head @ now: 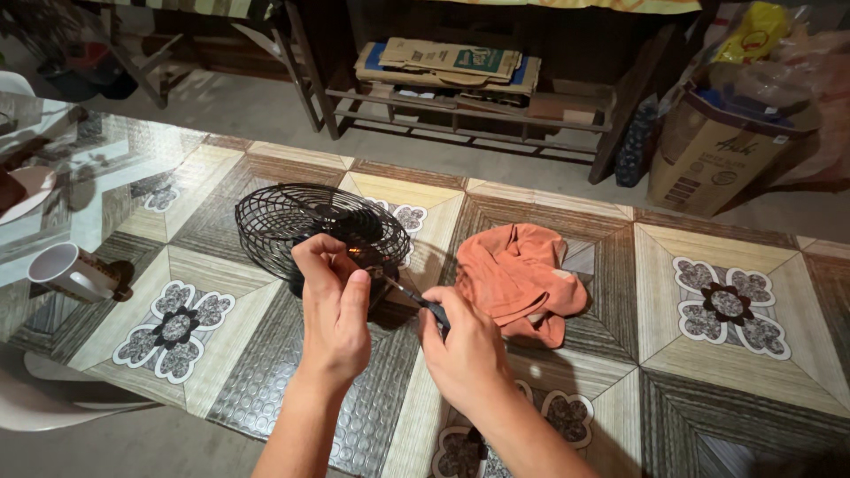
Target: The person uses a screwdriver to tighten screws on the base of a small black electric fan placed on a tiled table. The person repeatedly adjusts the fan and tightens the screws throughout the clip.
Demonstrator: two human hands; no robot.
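Black-handled small screwdriver (418,298) w/ a thin metal shaft sits pinched in the right hand (460,350); fingers curled tight round the handle, tip aimed up-left at the rear of the small black wire-cage fan (320,228). Left hand (332,305) is closed too, thumb and fingertips pinched together at the fan's back, just where the shaft tip meets it; whether they grip a small part there can't be told, too small and shadowed. Both hands nearly touch, left a bit farther up than the right.

Fan lies tilted on the tabletop, grille facing away from the person, approx. centre-left of the table. Just right of it, close but apart, a crumpled orange cloth (518,276). Table is covered w/ a patterned plastic sheet (708,265), beige and brown diamonds w/ flower motifs. At the left edge a white mug (71,273) lies on its side. Beyond the table: a wooden rack w/ flattened cardboard boxes (447,64), and a brown cardboard bin (708,155) at far right.
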